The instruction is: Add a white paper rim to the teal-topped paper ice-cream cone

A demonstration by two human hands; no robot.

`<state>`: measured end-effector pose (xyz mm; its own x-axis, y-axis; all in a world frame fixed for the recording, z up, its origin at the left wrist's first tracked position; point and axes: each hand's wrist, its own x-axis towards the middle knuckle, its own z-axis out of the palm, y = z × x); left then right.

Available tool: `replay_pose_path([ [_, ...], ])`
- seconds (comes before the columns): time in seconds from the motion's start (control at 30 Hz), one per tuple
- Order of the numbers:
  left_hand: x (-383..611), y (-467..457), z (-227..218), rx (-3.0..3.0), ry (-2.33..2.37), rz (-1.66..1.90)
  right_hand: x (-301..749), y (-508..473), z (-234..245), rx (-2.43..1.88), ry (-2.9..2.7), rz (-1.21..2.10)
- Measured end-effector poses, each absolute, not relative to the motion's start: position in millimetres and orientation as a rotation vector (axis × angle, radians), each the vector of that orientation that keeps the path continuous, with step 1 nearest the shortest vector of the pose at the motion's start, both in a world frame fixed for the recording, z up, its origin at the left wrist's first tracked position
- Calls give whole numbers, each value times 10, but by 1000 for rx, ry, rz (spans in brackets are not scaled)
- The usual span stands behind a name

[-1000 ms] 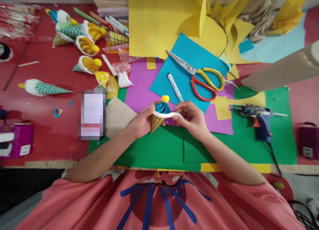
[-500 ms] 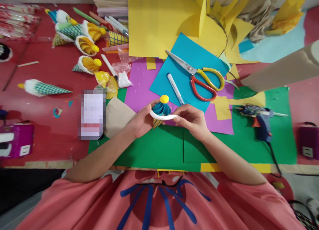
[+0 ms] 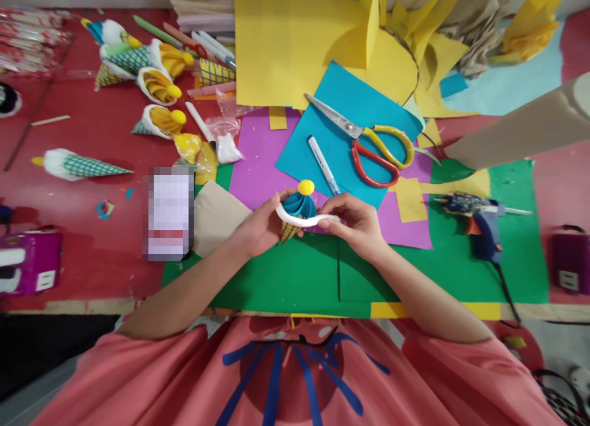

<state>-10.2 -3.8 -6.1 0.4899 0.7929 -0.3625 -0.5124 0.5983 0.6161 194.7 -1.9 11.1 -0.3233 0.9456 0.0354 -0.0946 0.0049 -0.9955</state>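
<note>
My left hand (image 3: 263, 224) is closed around a small paper ice cream cone (image 3: 290, 230), yellow with a dark grid. Blue paper swirls (image 3: 299, 206) fill its mouth, topped by a yellow ball (image 3: 305, 187). A soft white clay strip (image 3: 299, 220) curves along the near side of the rim, its right end free of the cone. Between thumb and fingers, my right hand (image 3: 353, 222) pinches that end. The cone's lower part is partly hidden by my left fingers.
Scissors (image 3: 381, 181) and a white marker (image 3: 322, 165) lie on blue paper (image 3: 295, 149) beyond my hands. A glue gun (image 3: 486, 226) rests on the right. Several finished cones (image 3: 94, 163) lie at left, near a blurred phone (image 3: 169, 214). A grey-beige roll (image 3: 516, 128) stands at right.
The cone has tipped slightly, and its yellow ball sits a little lower and farther right. More of the white strip's end shows past my right fingertips. Both hands keep their hold.
</note>
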Motion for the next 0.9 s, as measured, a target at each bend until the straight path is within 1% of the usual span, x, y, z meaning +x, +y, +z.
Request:
replay_pose_path([
  [0.1, -90, -31, -58, 455, 700, 812, 1939, -24, 107, -918, -1378, 1463],
  [0.47, -58, -29, 3, 400, 849, 770, 1920, -82, 138, -774, -1387, 1633],
  [0.77, -35, -26, 95, 422, 808, 754, 1907, -88, 117, -760, -1379, 1606],
  [0.9, -42, -50, 40, 407, 780, 733, 1903, -90, 111, -770, -1444, 1589],
])
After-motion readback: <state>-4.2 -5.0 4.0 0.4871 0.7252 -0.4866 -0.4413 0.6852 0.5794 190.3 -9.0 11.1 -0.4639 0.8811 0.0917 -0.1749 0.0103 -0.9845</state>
